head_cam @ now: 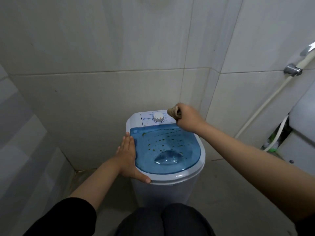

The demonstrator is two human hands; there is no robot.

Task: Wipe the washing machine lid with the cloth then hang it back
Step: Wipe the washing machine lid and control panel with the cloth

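- The lid [170, 147] is a translucent blue plastic dome, straight along its back edge and rounded toward the person, glossy, with a sunken scoop near its front. Small dark green and orange specks dot its surface, thickest toward the back.
- The lid lies shut on top of the washer [172, 186], a smooth white plastic drum with a rounded rim.
- Behind the lid sits a flat white panel [148, 119] with blue print and a round white dial [158, 117]; the dial and panel carry a few orange specks too.
- The cloth [172, 112] is a tan, coarse-looking wad, bunched tight in the right hand [187, 119], whose fingers are clamped round it. It is held just behind the lid's back right corner, over the panel's right end; whether it touches the panel cannot be told.
- The left hand [128, 156] lies flat, fingers straight and together, against the washer's rim at the lid's left edge, thumb curled under the front of the rim. It grips nothing.
- Both forearms are bare; a black sleeve [68, 217] shows on the left arm, and dark-clothed knees [163, 220] sit in front of the washer.
- Behind and left of the lid, the walls [102, 48] are large, pale grey, matt tiles with thin grout lines; the floor [230, 184] is similar tile.
- Right of the lid, a white hose [265, 103] runs slantwise down the wall from a chrome fitting [292, 69].
- Further right stands a white, smooth-sided fixture [303, 120], with something green [271, 145] at its foot.
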